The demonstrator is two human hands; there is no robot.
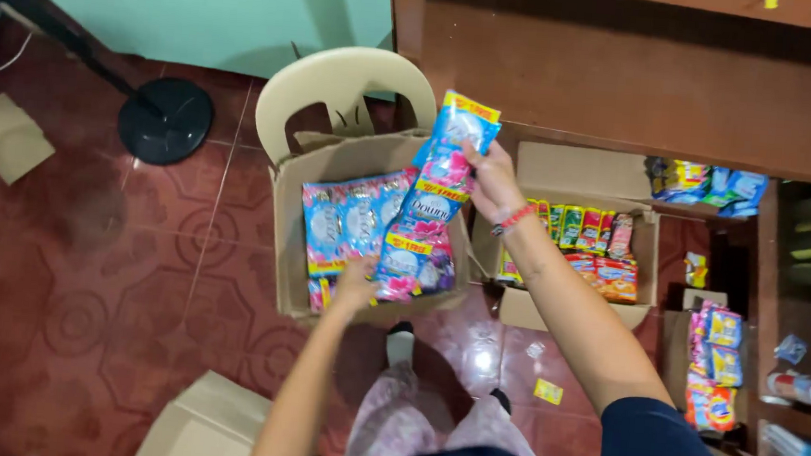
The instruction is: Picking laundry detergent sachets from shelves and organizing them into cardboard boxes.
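A strip of blue and pink sachets (432,201) was held upright near the centre of the frame, above an open cardboard box (292,219); the top of the strip was pinched by the fingers of the right hand (492,179), on whose wrist a red band (514,219) was worn; the bottom of the strip was supported by the left hand (355,285), whose fingers were closed on its lower edge, though the exact grip could not be told. More sachets of the same kind (348,219) were stacked inside the box, just left of the held strip; the box was rested on a cream plastic chair (340,83). A second cardboard box (574,169), seen right of centre, was filled with green, red and orange packets (588,242). Further packets (715,363) were placed at the lower right, beside a brown wooden shelf unit (648,83). A black round stand base (165,120) was seen at the upper left on the red tiled floor (83,280); scraps of cardboard (6,137) were scattered along the left edge.
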